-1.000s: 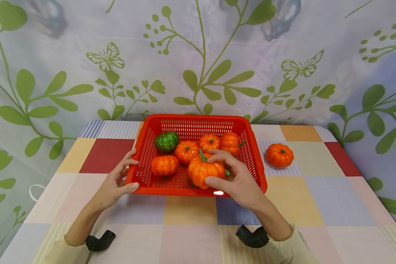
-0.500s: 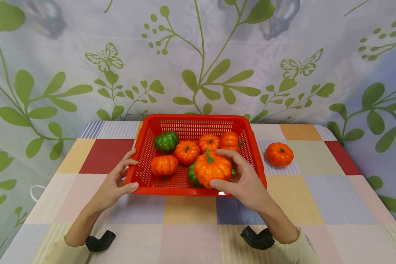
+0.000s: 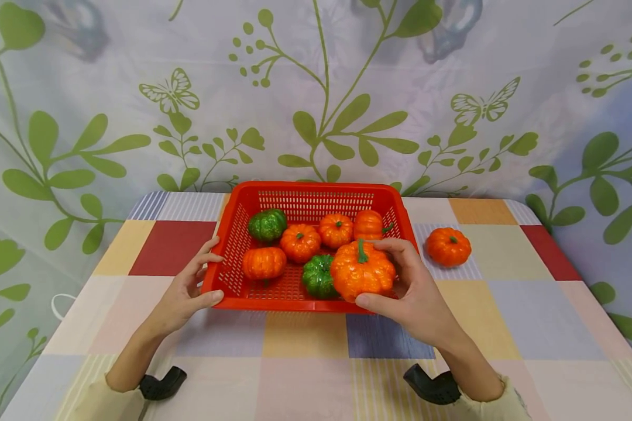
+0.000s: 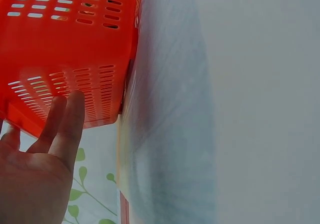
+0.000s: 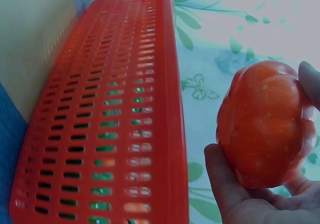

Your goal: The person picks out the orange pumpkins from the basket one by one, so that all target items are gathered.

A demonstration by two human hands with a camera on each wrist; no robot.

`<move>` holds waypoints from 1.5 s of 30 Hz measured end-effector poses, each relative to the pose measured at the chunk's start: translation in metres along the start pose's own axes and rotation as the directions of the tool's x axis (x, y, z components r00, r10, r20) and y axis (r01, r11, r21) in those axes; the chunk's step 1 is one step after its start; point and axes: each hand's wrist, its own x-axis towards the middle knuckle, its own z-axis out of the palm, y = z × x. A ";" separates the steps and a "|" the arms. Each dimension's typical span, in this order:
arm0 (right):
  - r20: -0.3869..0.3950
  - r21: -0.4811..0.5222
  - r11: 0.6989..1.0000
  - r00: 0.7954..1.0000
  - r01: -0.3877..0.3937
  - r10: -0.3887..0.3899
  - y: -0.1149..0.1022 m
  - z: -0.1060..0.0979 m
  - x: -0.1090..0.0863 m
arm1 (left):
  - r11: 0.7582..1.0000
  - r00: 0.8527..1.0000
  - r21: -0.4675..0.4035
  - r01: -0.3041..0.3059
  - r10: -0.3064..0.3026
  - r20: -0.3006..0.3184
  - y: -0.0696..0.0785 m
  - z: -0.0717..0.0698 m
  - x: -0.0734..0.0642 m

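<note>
A red plastic basket (image 3: 281, 304) stands on the table with small pumpkins in it. My left hand (image 3: 181, 295) holds its left end, thumb on the rim and fingers against the side; in the left wrist view two fingers (image 4: 68, 129) lie along the slotted wall. My right hand (image 3: 418, 301) grips an orange pumpkin (image 3: 359, 272) with a green stem above the basket's front right corner. The right wrist view shows this pumpkin (image 5: 267, 124) raised above the rim, between thumb and fingers. Just left of it a green pumpkin (image 3: 318, 278) lies in the basket.
Farther back in the basket sit another green pumpkin (image 3: 267, 225) and several orange ones (image 3: 300, 242). One orange pumpkin (image 3: 449, 247) lies on the patchwork tablecloth (image 3: 305, 380) right of the basket. Behind the table hangs a leaf-patterned curtain (image 3: 210, 52).
My right hand has lifted the orange pumpkin and carried it rightward over the basket's front right corner, uncovering the green pumpkin under it. The left hand has stayed on the basket.
</note>
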 end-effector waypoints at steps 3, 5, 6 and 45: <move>-0.015 -0.038 0.999 1.000 -0.005 0.005 -0.003 -0.005 -0.003 | 1.000 1.000 0.002 -0.003 0.003 -0.002 0.000 0.000 0.000; -0.016 -0.064 0.998 1.000 -0.013 0.012 -0.005 -0.008 -0.005 | 1.000 1.000 0.001 -0.005 0.005 0.000 0.000 0.000 0.000; -0.013 -0.077 0.997 1.000 -0.018 0.017 -0.005 -0.009 -0.007 | 1.000 1.000 0.002 -0.005 0.005 0.001 0.000 0.000 0.000; -0.161 -0.384 0.923 0.986 -0.032 -0.033 0.017 -0.094 -0.086 | 1.000 1.000 -0.016 -0.026 0.026 0.015 0.000 0.001 0.000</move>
